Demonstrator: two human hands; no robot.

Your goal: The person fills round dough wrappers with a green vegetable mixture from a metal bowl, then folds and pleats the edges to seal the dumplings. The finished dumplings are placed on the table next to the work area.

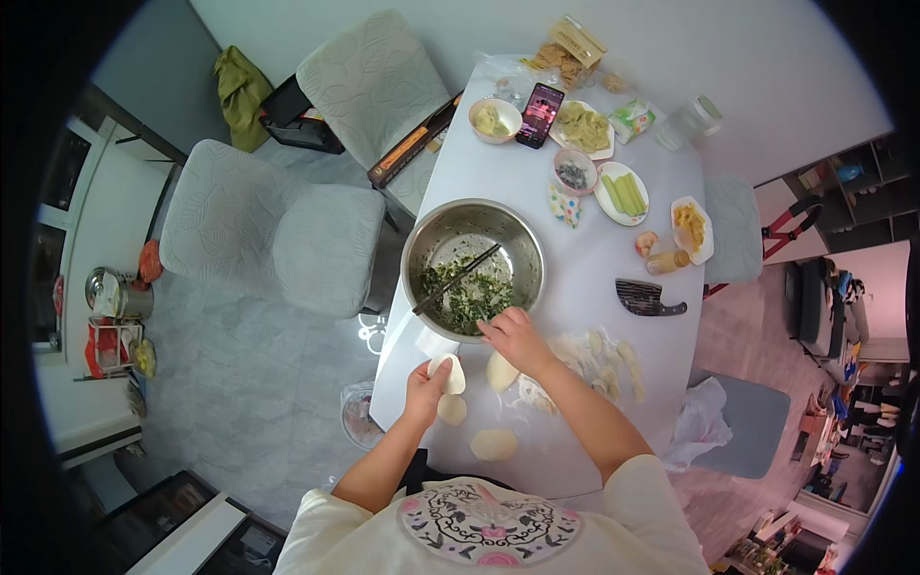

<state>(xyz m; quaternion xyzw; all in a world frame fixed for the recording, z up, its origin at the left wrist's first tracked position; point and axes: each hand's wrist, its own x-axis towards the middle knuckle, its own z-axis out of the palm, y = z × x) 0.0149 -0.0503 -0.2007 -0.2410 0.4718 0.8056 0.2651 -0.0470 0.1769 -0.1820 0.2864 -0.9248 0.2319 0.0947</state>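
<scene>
My left hand (426,394) holds a thin round dough wrapper (453,376) at the table's near left. Over the near rim of a large steel bowl (532,237), my right hand (519,343) pinches what looks like a slim utensil (482,313), mostly hidden by the fingers. Chopped green filling (460,298) lies in the bowl, with dark chopsticks (457,279) resting across it. Beneath my right hand is an oval dough wrapper (501,372). A small dough round (452,410) and a larger flattened wrapper (494,445) lie nearer my body.
Floury dough pieces (607,366) lie right of my forearm, below a black cleaver (649,297). Beyond stand a plate of green stalks (624,194), a small bowl (575,172), a phone (540,115) and a jar (668,262). Upholstered chairs (327,244) flank the table.
</scene>
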